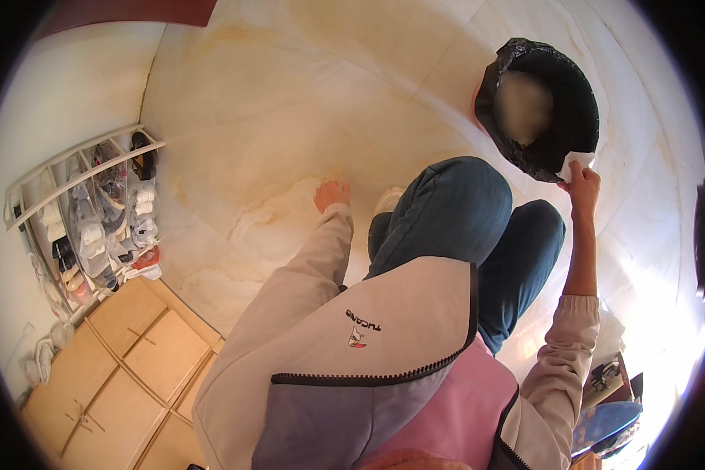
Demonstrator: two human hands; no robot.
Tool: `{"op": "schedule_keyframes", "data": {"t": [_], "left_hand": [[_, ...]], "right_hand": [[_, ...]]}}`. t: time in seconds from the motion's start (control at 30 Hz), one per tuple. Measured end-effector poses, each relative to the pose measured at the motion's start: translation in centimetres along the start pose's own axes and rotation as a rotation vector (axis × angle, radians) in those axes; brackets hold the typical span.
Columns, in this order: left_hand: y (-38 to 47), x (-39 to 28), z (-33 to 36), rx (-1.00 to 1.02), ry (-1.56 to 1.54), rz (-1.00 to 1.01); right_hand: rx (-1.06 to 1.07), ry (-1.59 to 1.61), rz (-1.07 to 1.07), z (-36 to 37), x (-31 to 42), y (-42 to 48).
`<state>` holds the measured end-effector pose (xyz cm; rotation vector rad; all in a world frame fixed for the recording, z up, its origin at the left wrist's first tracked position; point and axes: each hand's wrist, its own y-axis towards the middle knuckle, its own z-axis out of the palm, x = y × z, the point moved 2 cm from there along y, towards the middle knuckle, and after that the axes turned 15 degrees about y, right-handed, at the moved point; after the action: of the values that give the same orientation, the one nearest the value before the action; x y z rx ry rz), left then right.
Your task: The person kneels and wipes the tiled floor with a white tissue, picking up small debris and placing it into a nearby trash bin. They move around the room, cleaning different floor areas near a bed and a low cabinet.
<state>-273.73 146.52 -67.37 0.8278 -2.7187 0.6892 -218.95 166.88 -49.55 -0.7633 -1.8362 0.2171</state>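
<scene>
A round bin lined with a black plastic bag (576, 111) stands on the floor ahead and to the right, its mouth towards me. A blurred patch hides part of its inside. At the near side of the rim, my right hand (583, 181) pinches a white tissue or piece of paper (577, 161); whether it also grips the bag's edge is hard to see. Over the marble-patterned floor (258, 158), my left hand (332, 195) is held palm down with nothing visible in it. I cannot tell whether it touches the floor.
Bagged shoes fill a pale shoe rack (82, 179) against the left wall. Below it are light wooden cabinets (147, 364). A dark red panel (135, 12) juts in at top left, and a blue object (605, 424) lies at lower right. My bent knees (464, 205) are between my arms.
</scene>
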Motion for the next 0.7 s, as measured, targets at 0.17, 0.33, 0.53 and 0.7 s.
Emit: {"op": "schedule_keyframes", "data": {"t": [0.17, 0.33, 0.53, 0.7], "left_hand": [[0.7, -0.3, 1.8, 0.062, -0.024, 0.045], [0.5, -0.3, 4.0, -0.088, -0.216, 0.073], [1.6, 1.7, 2.6, -0.196, -0.552, 0.024], [4.0, 2.8, -2.7, -0.209, -0.748, -0.042]], "right_hand": [[-0.019, -0.035, -0.007, -0.3, -0.3, 0.3], [-0.015, -0.026, 0.0, 0.0, -0.7, 0.7], [-0.017, -0.041, 0.004, 0.0, -0.3, 0.6], [0.001, -0.018, 0.006, 0.0, -0.3, 0.5]]}}
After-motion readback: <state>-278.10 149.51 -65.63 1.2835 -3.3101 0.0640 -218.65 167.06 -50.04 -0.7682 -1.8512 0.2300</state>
